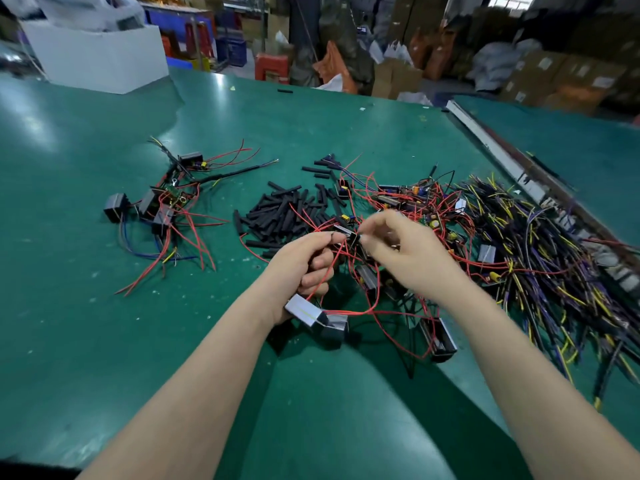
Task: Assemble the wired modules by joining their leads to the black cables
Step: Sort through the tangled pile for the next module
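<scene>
Your left hand grips a bundle of red leads, a module hanging just under your wrist, while your right hand pinches a small black piece at the lead ends — which piece, I cannot tell. A few joined modules lie at your left; most remain, judging by the unjoined heap and black cables at right. Loose black sleeves lie beyond, and tangled red wire could snag.

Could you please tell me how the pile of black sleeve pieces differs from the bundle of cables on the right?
The black sleeve pieces are short, stubby and plain black; the cable bundle is long strands with yellow and purple showing. The sleeve pieces lie mid-table, beyond the left hand; the cables sprawl along the right side. Both rest loose on the green table.
</scene>
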